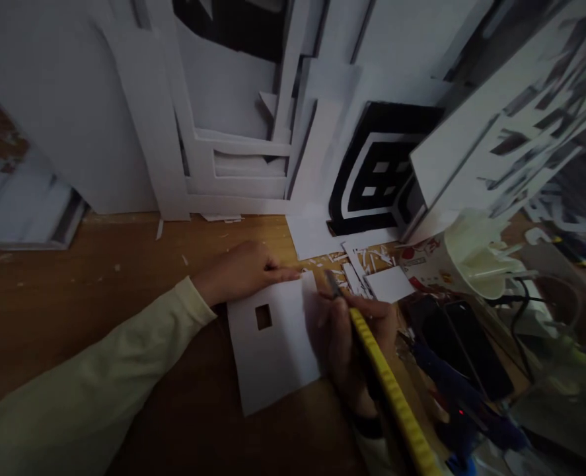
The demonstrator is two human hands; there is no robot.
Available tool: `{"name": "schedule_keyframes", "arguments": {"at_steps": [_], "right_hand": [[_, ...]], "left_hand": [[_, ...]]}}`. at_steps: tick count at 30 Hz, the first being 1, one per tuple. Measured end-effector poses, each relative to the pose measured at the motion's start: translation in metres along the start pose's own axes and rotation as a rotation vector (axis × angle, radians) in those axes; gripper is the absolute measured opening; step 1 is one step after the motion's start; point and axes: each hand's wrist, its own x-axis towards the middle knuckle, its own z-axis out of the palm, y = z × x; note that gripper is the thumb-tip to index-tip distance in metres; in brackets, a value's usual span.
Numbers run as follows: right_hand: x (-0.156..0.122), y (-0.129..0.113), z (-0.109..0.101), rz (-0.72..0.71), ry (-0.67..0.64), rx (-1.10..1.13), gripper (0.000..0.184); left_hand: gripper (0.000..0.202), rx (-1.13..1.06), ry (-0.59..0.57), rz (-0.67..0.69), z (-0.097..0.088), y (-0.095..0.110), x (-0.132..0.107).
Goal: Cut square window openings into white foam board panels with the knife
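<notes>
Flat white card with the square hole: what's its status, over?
Left hand on far edge of flat white card, one square hole. Right hand gripping long yellow-handled cutter. Loose white paper scraps beyond card.

Dim, greyish light over a brown wooden tabletop (65, 311), shadowed at the front.

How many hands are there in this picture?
2 that I can see: the left hand rests at the upper edge of the white card, and the right hand holds a yellow cutter by the card's right edge.
</notes>
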Motion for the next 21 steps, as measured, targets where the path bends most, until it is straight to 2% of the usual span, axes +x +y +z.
{"name": "schedule_keyframes", "arguments": {"at_steps": [2, 5, 7, 10, 13, 16, 21], "right_hand": [[0.01, 0.007, 0.003, -0.1, 0.084, -0.125, 0.024], [0.021, 0.017, 0.003, -0.025, 0.021, -0.192, 0.035], [0.025, 0.019, 0.001, 0.05, -0.053, -0.232, 0.037], [0.026, 0.018, -0.004, 0.09, -0.104, -0.2, 0.035], [0.027, 0.014, -0.006, 0.096, -0.076, -0.1, 0.035], [0.029, 0.011, -0.009, 0.081, -0.04, -0.011, 0.036], [0.026, 0.006, -0.014, 0.09, -0.088, 0.098, 0.035]], "left_hand": [[0.059, -0.04, 0.038, -0.012, 0.0, 0.003, -0.003], [0.057, -0.037, 0.116, -0.044, -0.001, 0.015, -0.009], [0.052, -0.074, 0.108, -0.053, -0.002, 0.026, -0.015], [0.039, -0.293, 0.067, -0.086, -0.006, 0.045, -0.03], [0.022, -0.431, 0.092, -0.073, -0.003, 0.061, -0.049], [0.013, -0.356, 0.16, -0.054, 0.009, 0.07, -0.066], [0.015, -0.195, 0.394, -0.034, 0.041, 0.075, -0.082]]}}
